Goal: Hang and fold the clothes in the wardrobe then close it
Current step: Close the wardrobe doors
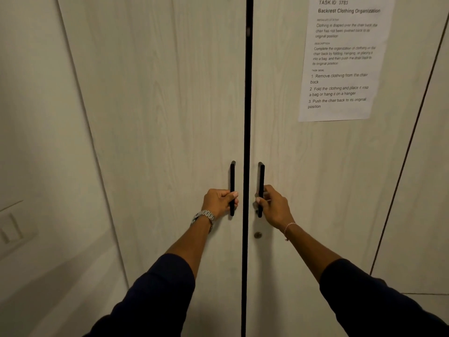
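Wardrobe fills the view, two pale wood-grain doors meeting at a narrow dark centre gap (247, 117); all places below given off that gap. Left door (158, 105) just left of it, right door (291, 147) just right of it, both look nearly closed, only the thin dark slit between them. Left handle (232, 176), a black vertical bar, sits just left of the gap; right handle (261, 176), same kind, just right of it. Left hand (218, 201) grips the lower part of the left handle, fingers curled round the bar, fingertips showing on the gap side. Right hand (273, 205) grips the lower part of the right handle, fingers wrapped round it too. Metal watch (204, 217) on the left wrist, thin bracelet (289, 226) on the right wrist, dark sleeves on both forearms. Small round keyhole (257, 235) just right of the gap, below the right handle. Printed paper sheet (345, 57) stuck on the right door, up and well right of the gap. Wall switch plate (12, 229) far left of the gap, blurred. No clothes visible
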